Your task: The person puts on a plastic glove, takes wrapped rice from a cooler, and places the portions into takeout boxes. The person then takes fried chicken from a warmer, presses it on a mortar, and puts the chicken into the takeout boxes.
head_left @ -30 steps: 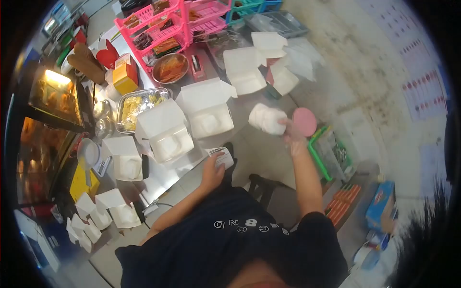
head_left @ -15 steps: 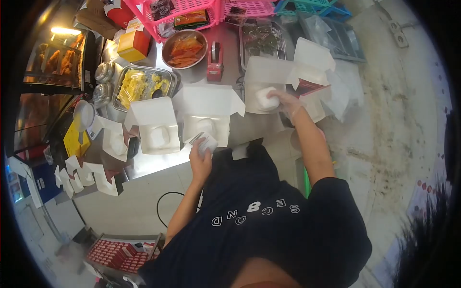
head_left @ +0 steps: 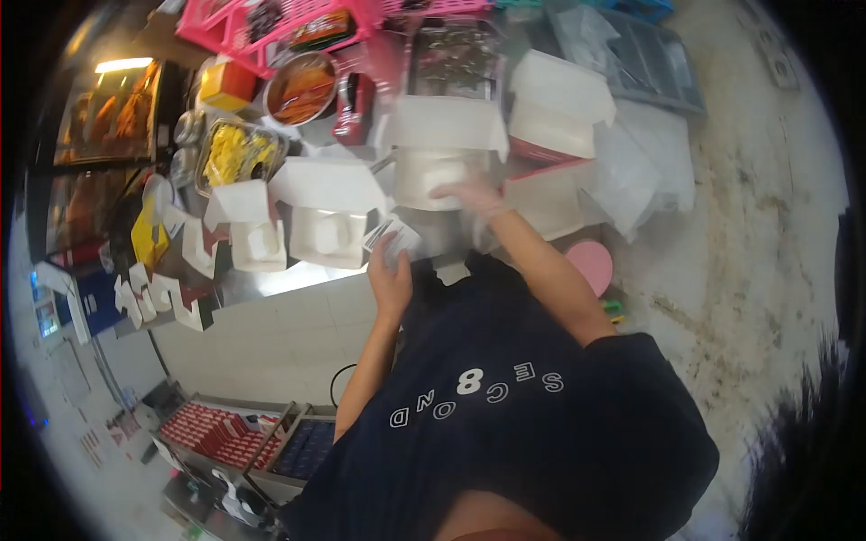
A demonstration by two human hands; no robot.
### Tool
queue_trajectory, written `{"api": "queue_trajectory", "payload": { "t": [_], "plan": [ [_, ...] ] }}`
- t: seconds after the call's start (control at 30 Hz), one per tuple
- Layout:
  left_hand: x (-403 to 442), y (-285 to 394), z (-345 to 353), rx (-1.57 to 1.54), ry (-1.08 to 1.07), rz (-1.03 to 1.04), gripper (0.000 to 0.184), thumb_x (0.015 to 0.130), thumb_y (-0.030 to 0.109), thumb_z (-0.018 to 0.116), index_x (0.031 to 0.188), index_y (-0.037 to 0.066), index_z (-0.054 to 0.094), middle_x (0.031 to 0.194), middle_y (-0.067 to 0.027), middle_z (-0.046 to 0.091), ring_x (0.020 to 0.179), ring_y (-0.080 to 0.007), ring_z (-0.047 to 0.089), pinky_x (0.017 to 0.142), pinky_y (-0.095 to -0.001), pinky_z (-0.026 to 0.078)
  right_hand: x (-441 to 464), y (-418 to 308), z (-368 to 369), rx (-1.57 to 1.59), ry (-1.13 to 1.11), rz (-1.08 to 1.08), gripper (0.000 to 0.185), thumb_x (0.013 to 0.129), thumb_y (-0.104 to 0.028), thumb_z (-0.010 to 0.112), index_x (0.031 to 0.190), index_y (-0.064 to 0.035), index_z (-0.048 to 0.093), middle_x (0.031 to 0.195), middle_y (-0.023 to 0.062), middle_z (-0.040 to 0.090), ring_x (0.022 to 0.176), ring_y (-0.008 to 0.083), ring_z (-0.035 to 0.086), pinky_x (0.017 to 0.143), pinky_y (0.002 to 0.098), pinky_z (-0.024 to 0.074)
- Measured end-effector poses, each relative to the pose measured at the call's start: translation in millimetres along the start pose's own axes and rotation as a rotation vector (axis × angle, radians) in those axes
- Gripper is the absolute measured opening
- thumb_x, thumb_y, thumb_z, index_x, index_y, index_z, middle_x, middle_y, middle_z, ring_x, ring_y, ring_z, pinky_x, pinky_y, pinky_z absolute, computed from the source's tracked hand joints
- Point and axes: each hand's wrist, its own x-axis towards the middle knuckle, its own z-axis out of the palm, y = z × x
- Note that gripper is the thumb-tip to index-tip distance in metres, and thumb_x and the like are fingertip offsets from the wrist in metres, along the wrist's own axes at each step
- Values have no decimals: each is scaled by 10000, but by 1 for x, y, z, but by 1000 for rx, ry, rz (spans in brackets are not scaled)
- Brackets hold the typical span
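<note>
My left hand (head_left: 390, 270) is closed around a small stack of white printed packets (head_left: 393, 236) at the table's front edge. A clear glove covers my right hand (head_left: 474, 197), which is blurred. Its fingertips touch the lower edge of a white rounded bundle (head_left: 444, 173) inside an open white box (head_left: 415, 187); whether they grip it is unclear. To the left, three more open boxes each hold a white bundle, the nearest one (head_left: 332, 233) just left of the packets. Further right, another open white box (head_left: 546, 200) has a red inner side.
Behind the boxes are a yellow food tray (head_left: 236, 155), a bowl of orange packets (head_left: 302, 88), a red tape dispenser (head_left: 353, 108) and pink baskets (head_left: 311, 20). Clear plastic bags (head_left: 639, 171) lie at right. A lit food cabinet (head_left: 108, 113) stands at left. Below right is a pink round lid (head_left: 589, 268).
The white bundle that my right hand carried in the air one second ago is now in the box. My left hand has come up over the table edge, still holding the packets. The view has shifted.
</note>
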Motion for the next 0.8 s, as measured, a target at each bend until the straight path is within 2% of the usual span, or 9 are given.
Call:
{"api": "queue_trajectory", "payload": {
  "t": [0.07,0.17,0.27,0.37,0.47,0.6,0.67,0.77,0.8],
  "plan": [
    [-1,-1,18,24,-47,36,326,863,8,585,1185,-44,587,1162,-207,629,1104,-314,600,986,-360,436,-8,3,2,-95,68,-9,1057,517,-405,873,1334,49,380,1226,253,547,1174,345,556,975,380,462],
    [1,2,33,78,-6,53,338,848,0,586,1183,-44,589,1170,-209,628,1111,-315,593,988,-357,433,-18,-9,3,84,-6,-60,1082,502,-408,886,1340,37,366,1201,257,570,1175,372,558,985,393,458],
    [-5,8,30,98,-12,54,359,866,-28,591,1223,-26,552,1168,-160,603,1084,-238,589,948,-337,462,-18,-8,5,155,-83,-92,1046,536,-346,884,1366,2,352,1157,213,599,1165,346,563,980,384,459],
    [-14,21,28,19,69,-58,342,864,-21,600,1204,-20,565,1155,-149,603,1071,-236,590,935,-339,467,-53,-37,-27,466,-295,-42,912,628,-238,849,1378,-43,367,1163,181,599,1152,307,573,954,382,472],
    [-21,34,25,-27,186,-108,324,845,-9,599,1167,-40,590,1148,-147,615,1073,-232,585,946,-335,458,-111,-48,-91,1002,-603,78,689,787,-93,709,1389,-32,378,1207,154,584,1147,274,576,979,403,477],
    [-20,45,41,-196,173,-145,308,842,6,608,1147,-35,606,1150,-134,614,1071,-225,579,936,-325,456,-164,-13,-149,1340,-430,278,568,885,-101,605,1400,-2,386,1264,162,567,1128,254,596,985,407,498],
    [-18,29,48,-196,183,-162,312,843,12,610,1151,-32,606,1145,-134,617,1071,-228,578,940,-327,450,-155,27,-165,1359,-360,363,572,893,-132,610,1404,-2,388,1275,167,564,1127,251,601,977,395,505],
    [-18,22,57,-167,160,-157,315,845,26,610,1156,-29,606,1132,-137,624,1072,-236,576,949,-330,439,-124,50,-178,626,-368,598,565,881,-194,657,1364,6,443,1282,166,561,1127,259,603,969,365,504],
    [-17,22,59,-138,141,-140,315,846,34,609,1155,-28,606,1125,-140,629,1072,-241,575,953,-333,434,-118,41,-166,678,-271,371,577,844,-233,701,1320,13,486,1269,170,567,1098,264,607,954,360,502]
  ]
}}
